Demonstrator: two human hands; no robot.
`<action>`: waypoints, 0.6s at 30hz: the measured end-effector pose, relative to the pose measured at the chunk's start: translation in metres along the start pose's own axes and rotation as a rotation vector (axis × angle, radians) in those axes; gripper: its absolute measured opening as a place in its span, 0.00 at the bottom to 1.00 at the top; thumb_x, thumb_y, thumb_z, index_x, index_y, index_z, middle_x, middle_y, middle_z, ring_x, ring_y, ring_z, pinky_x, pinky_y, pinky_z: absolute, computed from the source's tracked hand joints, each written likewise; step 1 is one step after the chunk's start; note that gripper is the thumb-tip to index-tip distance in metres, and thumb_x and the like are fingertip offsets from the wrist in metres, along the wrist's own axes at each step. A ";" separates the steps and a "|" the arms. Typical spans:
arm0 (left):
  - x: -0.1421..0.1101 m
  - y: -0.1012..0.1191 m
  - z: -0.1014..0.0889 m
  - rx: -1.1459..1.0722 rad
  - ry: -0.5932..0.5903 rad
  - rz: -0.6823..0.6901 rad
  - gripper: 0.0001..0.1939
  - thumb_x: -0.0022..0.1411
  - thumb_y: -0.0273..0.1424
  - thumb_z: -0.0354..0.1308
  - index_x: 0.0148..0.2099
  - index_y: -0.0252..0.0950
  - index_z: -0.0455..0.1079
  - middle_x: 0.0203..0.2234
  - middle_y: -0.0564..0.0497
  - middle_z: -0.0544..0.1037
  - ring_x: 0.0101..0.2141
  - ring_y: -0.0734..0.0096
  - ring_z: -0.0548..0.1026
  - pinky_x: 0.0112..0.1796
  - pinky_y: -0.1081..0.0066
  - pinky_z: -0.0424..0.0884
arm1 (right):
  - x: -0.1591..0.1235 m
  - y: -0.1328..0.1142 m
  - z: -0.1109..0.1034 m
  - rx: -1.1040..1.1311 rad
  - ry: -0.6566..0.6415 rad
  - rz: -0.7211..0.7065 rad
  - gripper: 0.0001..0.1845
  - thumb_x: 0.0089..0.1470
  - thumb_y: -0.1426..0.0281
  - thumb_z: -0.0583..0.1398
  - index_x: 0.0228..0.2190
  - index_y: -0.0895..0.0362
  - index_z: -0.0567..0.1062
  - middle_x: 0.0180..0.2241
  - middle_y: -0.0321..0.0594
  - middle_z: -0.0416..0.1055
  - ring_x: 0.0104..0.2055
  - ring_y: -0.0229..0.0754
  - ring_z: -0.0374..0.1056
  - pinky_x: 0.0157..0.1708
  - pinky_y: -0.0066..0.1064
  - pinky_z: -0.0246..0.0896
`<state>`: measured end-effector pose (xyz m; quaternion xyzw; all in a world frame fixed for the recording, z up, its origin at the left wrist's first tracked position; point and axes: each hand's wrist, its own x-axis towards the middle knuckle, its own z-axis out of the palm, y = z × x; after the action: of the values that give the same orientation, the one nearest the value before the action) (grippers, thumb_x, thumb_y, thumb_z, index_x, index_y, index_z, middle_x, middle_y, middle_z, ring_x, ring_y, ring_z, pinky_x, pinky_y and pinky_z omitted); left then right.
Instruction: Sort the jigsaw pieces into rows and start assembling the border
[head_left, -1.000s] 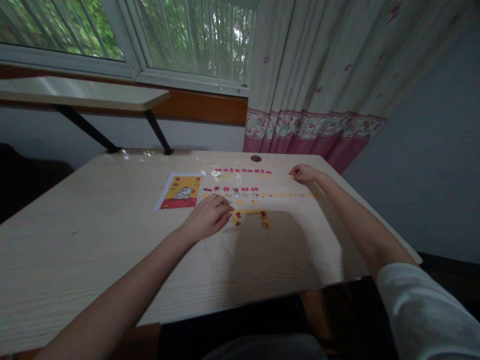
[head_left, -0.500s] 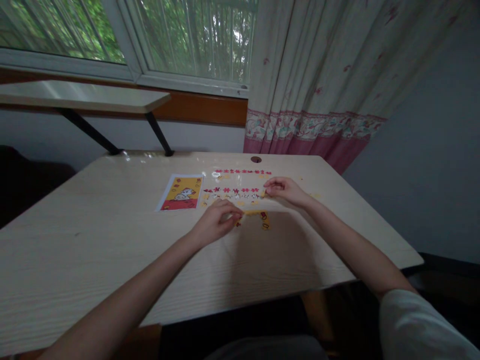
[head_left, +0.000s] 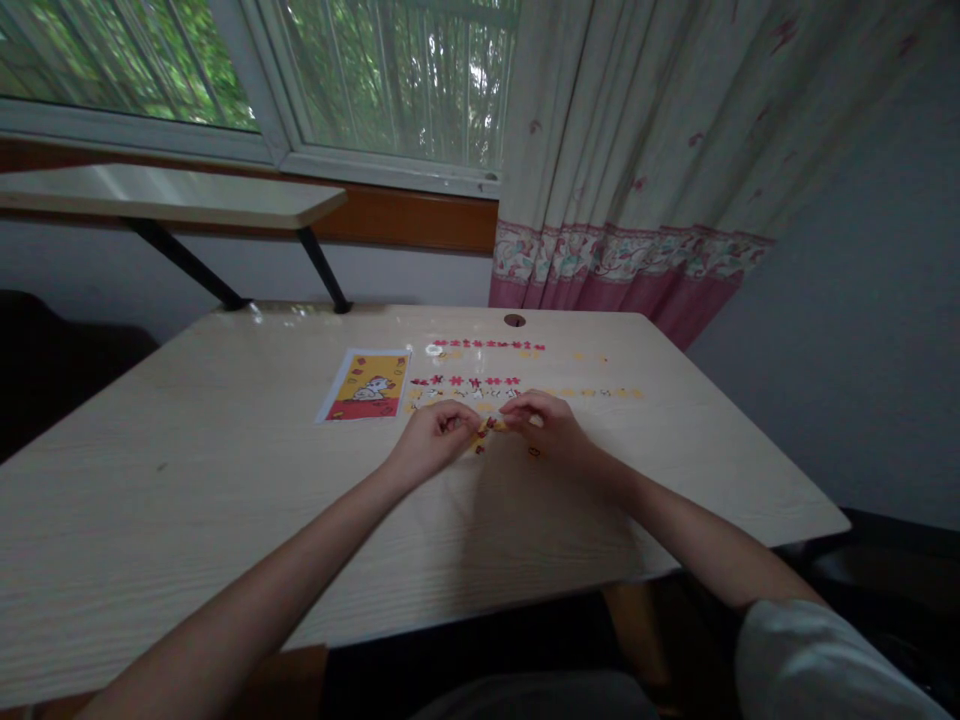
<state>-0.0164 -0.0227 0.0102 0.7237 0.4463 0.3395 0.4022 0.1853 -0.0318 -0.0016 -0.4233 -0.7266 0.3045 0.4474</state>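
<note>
My left hand [head_left: 435, 437] and my right hand [head_left: 546, 425] meet over a small yellow and red assembled puzzle strip [head_left: 487, 428] on the light wooden table [head_left: 225, 480]. Both hands have their fingers curled and pinch at the strip between them; my right hand's fingertips seem to hold a small piece against it. Rows of loose red and yellow puzzle pieces [head_left: 480, 381] lie just beyond my hands. A reference picture card [head_left: 366, 384] with a yellow and red cartoon lies to the left of the pieces.
More yellow pieces [head_left: 592, 392] trail to the right. A round cable hole [head_left: 514, 320] sits near the table's far edge. A second desk [head_left: 172, 195] stands under the window, and a flowered curtain [head_left: 630, 160] hangs at the back right.
My right hand came back from the far right of the table to the strip beside my left hand. My left hand shifted slightly right and curled its fingers onto the strip.
</note>
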 end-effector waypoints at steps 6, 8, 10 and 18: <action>0.001 0.002 -0.001 -0.055 -0.021 -0.012 0.10 0.50 0.34 0.54 0.27 0.32 0.71 0.19 0.52 0.72 0.19 0.78 0.61 0.22 0.75 0.56 | -0.006 -0.008 0.000 -0.312 0.036 -0.273 0.07 0.52 0.67 0.60 0.31 0.57 0.76 0.27 0.39 0.73 0.30 0.35 0.66 0.32 0.28 0.60; 0.001 0.001 -0.001 -0.049 -0.032 -0.005 0.10 0.50 0.33 0.54 0.26 0.32 0.71 0.19 0.52 0.72 0.20 0.78 0.62 0.22 0.76 0.56 | -0.007 -0.007 0.002 -0.355 0.028 -0.308 0.07 0.52 0.67 0.59 0.31 0.56 0.76 0.27 0.39 0.72 0.30 0.35 0.66 0.32 0.27 0.60; 0.001 0.000 -0.001 -0.053 -0.043 -0.002 0.09 0.50 0.33 0.54 0.26 0.33 0.71 0.19 0.52 0.73 0.20 0.78 0.62 0.22 0.76 0.56 | -0.007 -0.004 0.003 -0.401 0.020 -0.350 0.08 0.53 0.66 0.58 0.30 0.56 0.76 0.27 0.38 0.72 0.30 0.35 0.65 0.33 0.27 0.59; 0.000 -0.003 0.000 -0.077 -0.099 -0.008 0.10 0.50 0.34 0.53 0.26 0.33 0.71 0.18 0.53 0.72 0.18 0.79 0.61 0.20 0.77 0.55 | -0.007 -0.001 0.003 -0.486 0.045 -0.481 0.06 0.54 0.68 0.58 0.28 0.55 0.74 0.25 0.36 0.71 0.30 0.35 0.64 0.33 0.27 0.56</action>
<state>-0.0177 -0.0222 0.0077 0.7217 0.4154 0.3184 0.4529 0.1841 -0.0389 -0.0047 -0.3409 -0.8468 -0.0010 0.4083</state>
